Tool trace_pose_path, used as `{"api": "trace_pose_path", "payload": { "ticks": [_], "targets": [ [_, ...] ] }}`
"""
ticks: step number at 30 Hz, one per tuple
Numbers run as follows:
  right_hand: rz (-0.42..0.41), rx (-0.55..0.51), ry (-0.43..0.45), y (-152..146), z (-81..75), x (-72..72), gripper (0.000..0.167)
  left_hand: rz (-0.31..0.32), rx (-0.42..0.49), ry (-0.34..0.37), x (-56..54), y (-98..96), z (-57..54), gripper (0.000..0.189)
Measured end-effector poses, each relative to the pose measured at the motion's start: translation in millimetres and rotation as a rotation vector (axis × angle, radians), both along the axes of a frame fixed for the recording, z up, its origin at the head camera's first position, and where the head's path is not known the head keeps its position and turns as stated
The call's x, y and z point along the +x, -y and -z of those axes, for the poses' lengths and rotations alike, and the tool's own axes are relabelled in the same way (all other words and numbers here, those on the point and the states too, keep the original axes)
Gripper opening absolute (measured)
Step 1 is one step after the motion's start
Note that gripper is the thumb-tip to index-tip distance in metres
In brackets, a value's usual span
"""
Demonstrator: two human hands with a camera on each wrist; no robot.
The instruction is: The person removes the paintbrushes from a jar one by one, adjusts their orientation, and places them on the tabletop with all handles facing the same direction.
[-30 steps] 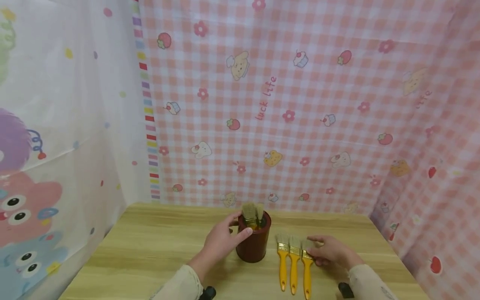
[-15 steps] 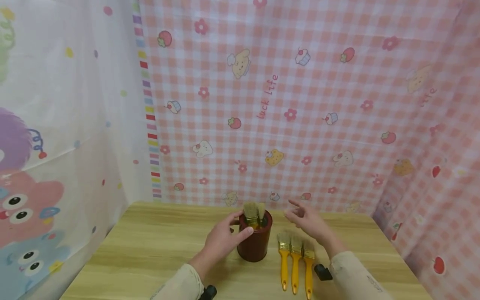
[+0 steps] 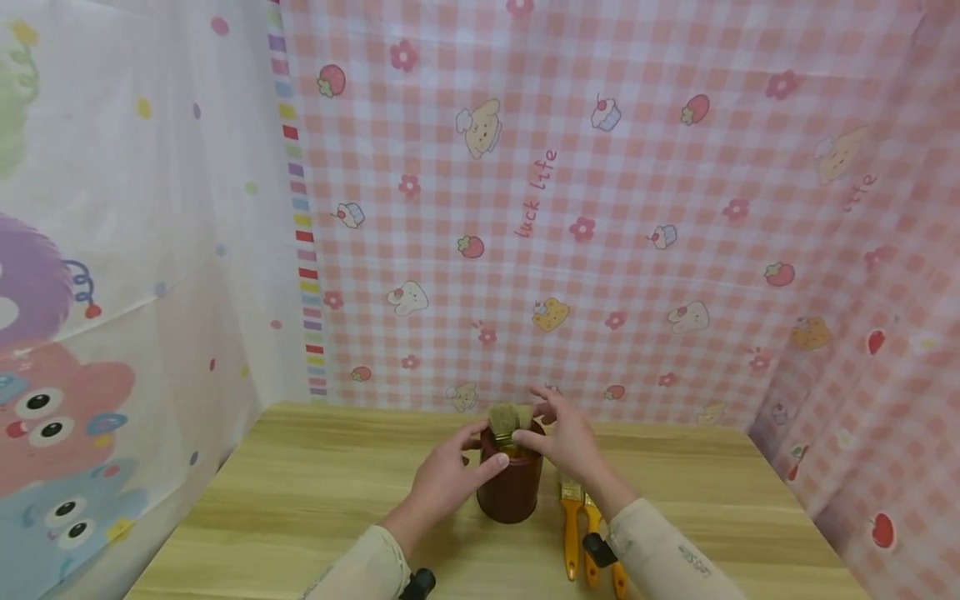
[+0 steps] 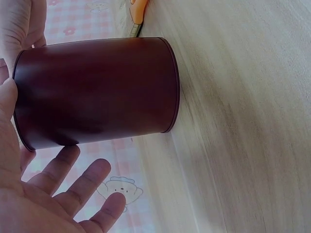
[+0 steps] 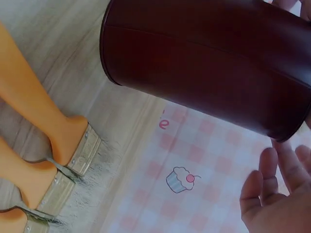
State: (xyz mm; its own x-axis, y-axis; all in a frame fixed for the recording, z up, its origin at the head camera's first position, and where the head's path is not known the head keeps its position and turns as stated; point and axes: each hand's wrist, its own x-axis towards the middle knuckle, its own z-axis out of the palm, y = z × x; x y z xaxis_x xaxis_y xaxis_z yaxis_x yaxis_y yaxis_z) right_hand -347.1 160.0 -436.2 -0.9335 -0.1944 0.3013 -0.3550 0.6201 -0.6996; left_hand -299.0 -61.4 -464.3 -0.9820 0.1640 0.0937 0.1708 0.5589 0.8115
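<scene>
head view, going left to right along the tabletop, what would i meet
Left sleeve → left hand → cup → loose brushes → right sleeve.

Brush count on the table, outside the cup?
3 on the table, right of the cup: nearest brush, middle brush, outermost brush. More brushes stand in the cup; some there may be hidden.
</scene>
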Motion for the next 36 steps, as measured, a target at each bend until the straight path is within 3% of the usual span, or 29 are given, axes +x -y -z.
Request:
{"api": "trace_pose_path", "payload": {
  "ticks": [5, 14, 22, 25, 36],
  "targets": [
    [0.029, 0.04, -0.066, 3.6, 1.9, 2.5, 0.068, 0.004, 0.003, 0.005, 0.3, 0.5, -0.4, 0.074],
    [0.07, 0.279, -0.167, 16.8, -1.3, 6.7, 0.075, -0.001, 0.022, 0.01, -1.9, 2.1, 1.0, 0.075],
    [0.147, 0.39, -0.231, 26.2, -4.6, 16.8, 0.066, 0.002, 0.031, 0.003, -2.3, 0.7, 1.2, 0.074],
    [0.149, 0.358, -0.222, 26.0, -7.1, 18.5, 0.063, 0.0, 0.03, 0.006, -1.9, 0.9, 0.6, 0.074],
    [0.111, 0.001, -0.181, 7.8, -38.1, 20.3, 0.052, 0.01, 0.035, -0.007, -1.1, 1.1, 0.6, 0.07]
  ]
}}
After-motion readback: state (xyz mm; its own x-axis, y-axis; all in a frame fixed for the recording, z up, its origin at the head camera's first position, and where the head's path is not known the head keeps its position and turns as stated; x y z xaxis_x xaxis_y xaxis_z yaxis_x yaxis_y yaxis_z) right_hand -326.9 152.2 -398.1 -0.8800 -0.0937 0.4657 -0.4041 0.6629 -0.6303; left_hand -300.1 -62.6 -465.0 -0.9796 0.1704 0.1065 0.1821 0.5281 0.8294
